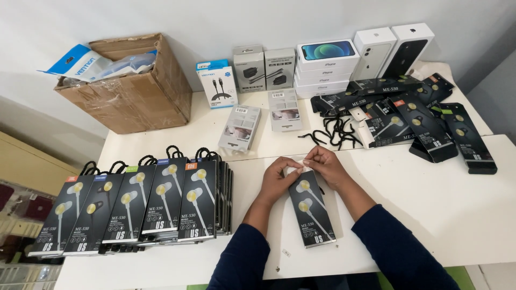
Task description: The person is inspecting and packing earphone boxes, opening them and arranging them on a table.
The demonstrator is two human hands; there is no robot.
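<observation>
Both hands pinch the top end of a black earphone box lying flat near the table's front edge: left hand, right hand. Looks light, stiff card, slick finish; grip the long edges. Open room right of it; box row crowds the left.

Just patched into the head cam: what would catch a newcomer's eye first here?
Both hands, left hand and right hand, pinch the top of a black earphone box lying at table centre. To the left stands an overlapping row of matching boxes; a loose pile of black boxes lies far right.
</observation>
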